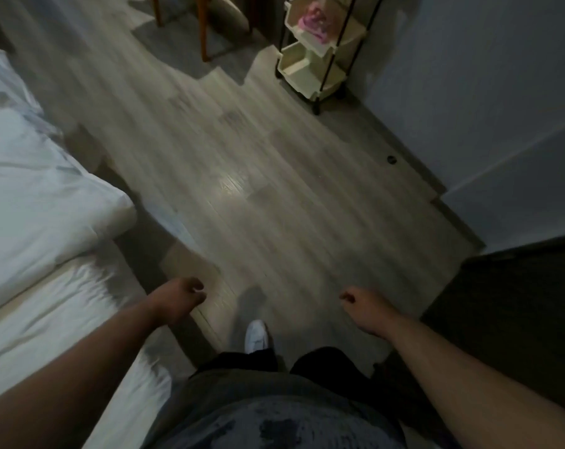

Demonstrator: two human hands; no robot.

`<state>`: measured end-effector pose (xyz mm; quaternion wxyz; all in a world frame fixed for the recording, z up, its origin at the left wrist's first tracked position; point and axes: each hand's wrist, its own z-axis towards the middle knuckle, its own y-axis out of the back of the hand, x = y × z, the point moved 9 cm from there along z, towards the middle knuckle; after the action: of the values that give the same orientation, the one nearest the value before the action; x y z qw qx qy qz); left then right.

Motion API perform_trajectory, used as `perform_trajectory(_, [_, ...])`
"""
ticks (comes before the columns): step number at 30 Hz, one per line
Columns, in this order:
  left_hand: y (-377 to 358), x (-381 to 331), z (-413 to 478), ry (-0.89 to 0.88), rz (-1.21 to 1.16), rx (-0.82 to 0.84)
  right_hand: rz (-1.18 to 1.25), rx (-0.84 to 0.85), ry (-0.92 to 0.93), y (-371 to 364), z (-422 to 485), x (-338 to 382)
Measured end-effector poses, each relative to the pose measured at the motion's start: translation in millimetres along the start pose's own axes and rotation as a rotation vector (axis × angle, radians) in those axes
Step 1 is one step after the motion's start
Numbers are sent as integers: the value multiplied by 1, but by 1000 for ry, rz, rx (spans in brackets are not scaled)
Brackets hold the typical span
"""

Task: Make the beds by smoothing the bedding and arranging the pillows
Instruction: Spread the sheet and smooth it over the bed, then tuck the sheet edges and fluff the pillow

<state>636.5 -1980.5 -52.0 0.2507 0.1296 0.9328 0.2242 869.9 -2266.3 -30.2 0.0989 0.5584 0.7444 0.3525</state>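
Note:
A bed with white bedding [31, 196] runs along the left edge of the view; its duvet corner hangs near the floor and the sheet below it [48, 319] is creased. My left hand [177, 298] hovers just past the bed's edge, fingers curled in, nothing in it. Over the bare floor my right hand [365, 307] is also loosely curled and holds nothing. Both hands are off the bedding. No pillow is in view. The frame is blurred.
Grey wood-look floor [274, 189] fills the middle. A cream tiered trolley [320, 47] with something pink in it stands at the far wall. Chair legs [204, 27] stand at the top. A dark piece of furniture [517, 303] is at the right. My white shoe [257, 335] is on the floor.

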Motion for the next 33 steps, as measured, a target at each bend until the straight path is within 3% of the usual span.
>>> perform_trajectory(11, [132, -19, 73, 129, -317, -234, -291, 115, 245, 120, 165, 155])
perform_trajectory(20, [237, 8, 95, 339, -577, -476, -587, 239, 539, 196, 283, 352])
perform_trajectory(33, [308, 121, 105, 638, -980, -657, -957, 347, 874, 154, 351, 656])
